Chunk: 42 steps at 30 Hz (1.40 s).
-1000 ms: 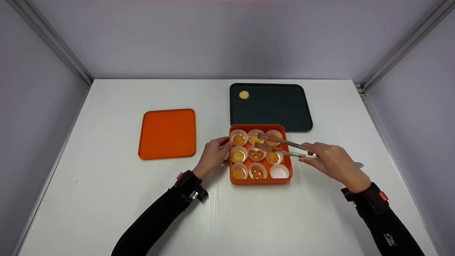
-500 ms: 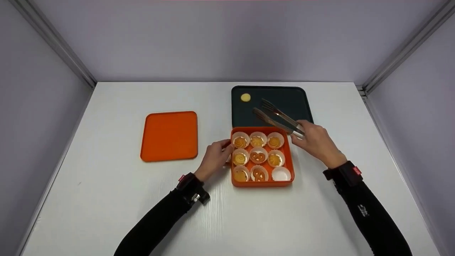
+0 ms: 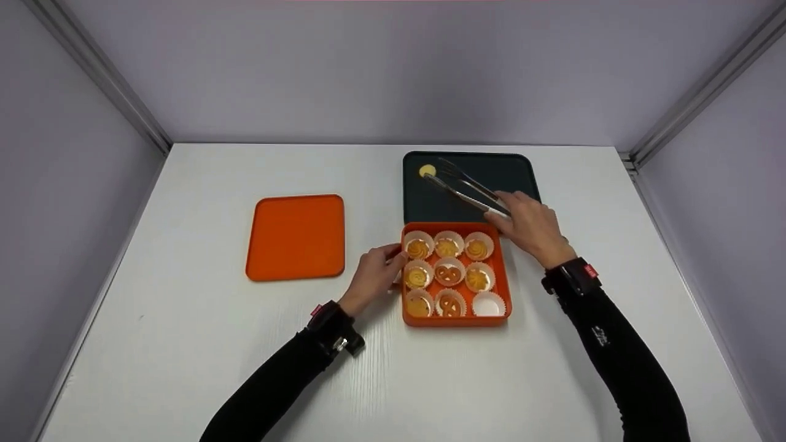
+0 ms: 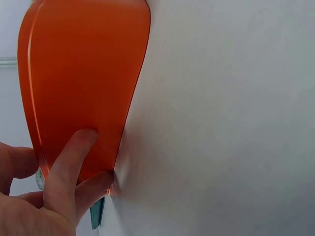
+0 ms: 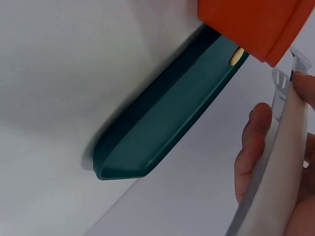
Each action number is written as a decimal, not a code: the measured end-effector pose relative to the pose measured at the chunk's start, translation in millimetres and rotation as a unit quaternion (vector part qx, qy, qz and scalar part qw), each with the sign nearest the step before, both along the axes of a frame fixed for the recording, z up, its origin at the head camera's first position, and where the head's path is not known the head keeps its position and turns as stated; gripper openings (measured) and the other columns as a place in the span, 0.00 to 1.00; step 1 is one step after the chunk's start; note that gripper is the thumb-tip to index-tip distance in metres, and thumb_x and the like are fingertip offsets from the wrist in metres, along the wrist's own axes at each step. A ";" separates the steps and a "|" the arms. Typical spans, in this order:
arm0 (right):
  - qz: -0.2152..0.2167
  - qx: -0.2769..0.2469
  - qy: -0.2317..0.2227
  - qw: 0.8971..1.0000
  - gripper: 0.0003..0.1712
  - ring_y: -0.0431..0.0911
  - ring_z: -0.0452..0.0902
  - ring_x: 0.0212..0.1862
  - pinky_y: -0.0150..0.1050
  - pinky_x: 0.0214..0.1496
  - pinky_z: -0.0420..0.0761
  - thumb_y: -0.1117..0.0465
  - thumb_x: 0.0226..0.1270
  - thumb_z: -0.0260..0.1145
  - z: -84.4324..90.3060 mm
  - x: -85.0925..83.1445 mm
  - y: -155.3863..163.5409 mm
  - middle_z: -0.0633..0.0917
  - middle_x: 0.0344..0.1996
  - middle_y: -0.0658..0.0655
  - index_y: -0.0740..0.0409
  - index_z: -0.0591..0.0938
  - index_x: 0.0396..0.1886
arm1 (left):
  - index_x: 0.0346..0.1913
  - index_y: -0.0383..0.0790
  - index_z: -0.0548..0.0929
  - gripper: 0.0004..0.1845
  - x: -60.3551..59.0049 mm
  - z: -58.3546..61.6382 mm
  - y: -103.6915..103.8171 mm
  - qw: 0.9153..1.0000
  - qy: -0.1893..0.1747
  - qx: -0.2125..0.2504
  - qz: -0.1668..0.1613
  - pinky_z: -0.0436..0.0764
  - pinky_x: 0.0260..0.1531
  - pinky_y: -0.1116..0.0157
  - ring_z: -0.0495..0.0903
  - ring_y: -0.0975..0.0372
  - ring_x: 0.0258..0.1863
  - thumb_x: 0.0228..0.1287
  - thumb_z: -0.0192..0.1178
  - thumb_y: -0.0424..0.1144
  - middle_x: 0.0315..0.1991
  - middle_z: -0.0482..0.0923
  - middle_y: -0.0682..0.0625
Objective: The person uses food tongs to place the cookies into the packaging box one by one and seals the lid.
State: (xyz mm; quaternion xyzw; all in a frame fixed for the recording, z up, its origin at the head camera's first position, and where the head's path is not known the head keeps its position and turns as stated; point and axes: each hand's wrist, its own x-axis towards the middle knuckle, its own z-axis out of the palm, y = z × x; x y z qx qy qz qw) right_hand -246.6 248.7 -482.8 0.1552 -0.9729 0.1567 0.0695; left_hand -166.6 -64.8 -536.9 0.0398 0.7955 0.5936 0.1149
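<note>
My left hand (image 3: 371, 273) rests against the left wall of the orange box (image 3: 457, 321); in the left wrist view its fingers (image 4: 71, 157) lie against the outer wall near the rim. Paper cups fill the box, most holding cookies, among them a pretzel-shaped cookie (image 3: 451, 305); the front right paper cup (image 3: 489, 304) shows its plain white inside. My right hand (image 3: 529, 226) grips metal tongs (image 3: 462, 191) over the dark green tray (image 3: 442, 212). The tongs' tips are spread, one right beside a round pale-yellow cookie (image 3: 427, 170) in the tray's back left corner.
The dark green tray stands directly behind the box. A flat square orange tray or lid (image 3: 296, 238) lies to the left on the white table (image 3: 184, 337). Grey panels (image 3: 393, 73) enclose the table at the back and sides.
My right hand has carried the tongs from above the box back and left over the dark green tray to the round cookie. My left hand has stayed at the box.
</note>
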 end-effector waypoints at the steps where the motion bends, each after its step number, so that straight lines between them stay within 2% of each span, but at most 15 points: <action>1: -0.002 -0.006 0.000 1.000 0.34 0.61 0.83 0.44 0.58 0.49 0.87 0.46 0.73 0.69 0.0 -2.3 -2.2 0.84 0.52 0.70 0.67 0.79 0.66 | 0.69 0.31 0.78 0.23 -0.1 -0.1 -0.3 1.000 0.001 -0.004 0.001 0.89 0.42 0.60 0.83 0.57 0.55 0.80 0.54 0.41 0.61 0.83 0.41; 6: -0.012 -0.029 -0.006 0.999 0.33 0.62 0.84 0.46 0.60 0.50 0.86 0.48 0.72 0.71 1.3 -16.5 -11.6 0.85 0.51 0.72 0.73 0.81 0.61 | 0.69 0.32 0.78 0.23 -1.2 -1.0 -0.3 1.000 0.014 -0.026 0.001 0.88 0.45 0.63 0.83 0.57 0.56 0.81 0.54 0.42 0.60 0.83 0.42; 10: -0.017 -0.022 -0.014 1.000 0.32 0.63 0.85 0.44 0.60 0.48 0.86 0.48 0.71 0.71 0.4 -27.0 -15.4 0.85 0.49 0.73 0.74 0.82 0.57 | 0.70 0.32 0.77 0.23 -0.6 -1.1 0.2 1.000 0.005 -0.019 0.002 0.89 0.39 0.61 0.83 0.54 0.57 0.81 0.54 0.41 0.62 0.81 0.40; 15: -0.018 -0.021 -0.023 0.999 0.30 0.61 0.84 0.39 0.57 0.44 0.87 0.48 0.71 0.71 -1.9 -34.7 -19.6 0.86 0.44 0.72 0.74 0.83 0.54 | 0.71 0.32 0.76 0.23 -0.7 -0.6 1.4 1.000 0.009 -0.027 0.003 0.88 0.48 0.61 0.80 0.52 0.63 0.81 0.54 0.41 0.65 0.80 0.39; 22: -0.019 -0.013 -0.027 0.999 0.30 0.59 0.82 0.36 0.55 0.41 0.86 0.47 0.73 0.70 -3.5 -39.2 -24.8 0.85 0.40 0.70 0.73 0.83 0.53 | 0.70 0.31 0.77 0.23 -0.9 -1.6 2.3 0.999 0.014 -0.039 0.002 0.84 0.56 0.60 0.80 0.53 0.63 0.81 0.54 0.42 0.64 0.80 0.39; 29: -0.023 -0.015 -0.033 0.999 0.29 0.58 0.82 0.34 0.55 0.40 0.86 0.48 0.73 0.69 -6.8 -42.7 -26.7 0.84 0.41 0.70 0.73 0.83 0.53 | 0.70 0.31 0.76 0.24 -1.0 -1.8 1.4 1.000 0.007 -0.023 -0.001 0.88 0.44 0.62 0.81 0.53 0.61 0.81 0.54 0.42 0.64 0.80 0.39; 34: -0.024 -0.016 -0.041 0.999 0.26 0.55 0.79 0.30 0.51 0.35 0.85 0.48 0.74 0.69 -8.9 -45.2 -27.3 0.82 0.34 0.65 0.71 0.84 0.48 | 0.70 0.32 0.77 0.23 -1.1 -1.7 1.5 0.999 0.015 -0.031 -0.002 0.87 0.49 0.63 0.81 0.55 0.61 0.81 0.54 0.42 0.62 0.82 0.41; 42: -0.018 -0.023 -0.043 0.999 0.22 0.53 0.77 0.27 0.47 0.30 0.80 0.49 0.75 0.68 -10.6 -45.0 -23.6 0.80 0.27 0.61 0.68 0.84 0.43 | 0.71 0.32 0.76 0.24 -1.3 -0.9 3.1 1.000 0.002 -0.011 -0.003 0.89 0.39 0.62 0.82 0.54 0.59 0.81 0.53 0.41 0.63 0.81 0.40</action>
